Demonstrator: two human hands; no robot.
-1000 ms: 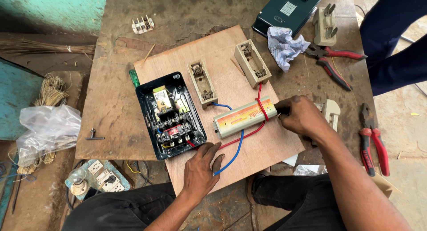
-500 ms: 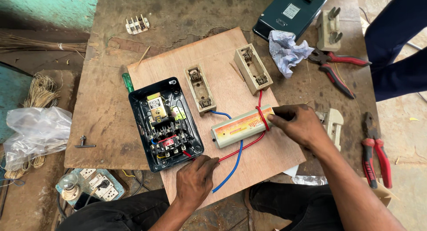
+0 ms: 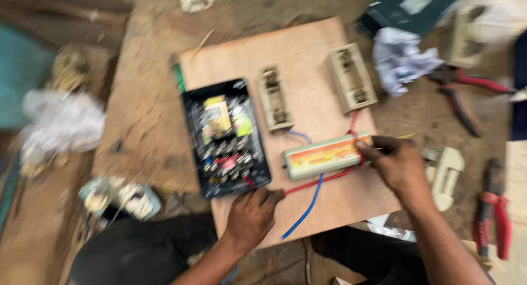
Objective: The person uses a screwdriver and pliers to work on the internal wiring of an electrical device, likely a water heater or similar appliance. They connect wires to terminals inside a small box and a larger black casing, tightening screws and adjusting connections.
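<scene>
Head view: the right hand (image 3: 403, 167) pinches the right end of the pale oblong unit (image 3: 324, 156), right of centre on the plywood board (image 3: 307, 49), seemingly steadying it against its red wire (image 3: 321, 181) and blue wire (image 3: 307, 205). The left hand (image 3: 252, 216) presses, fingers curled, at the lower edge of the open black box (image 3: 225, 137), likely bracing it; whether it grips anything I cannot tell. Motion blur smears the terminals, and the pliers (image 3: 494, 208) at the right edge of the tabletop (image 3: 148, 126) are cropped.
</scene>
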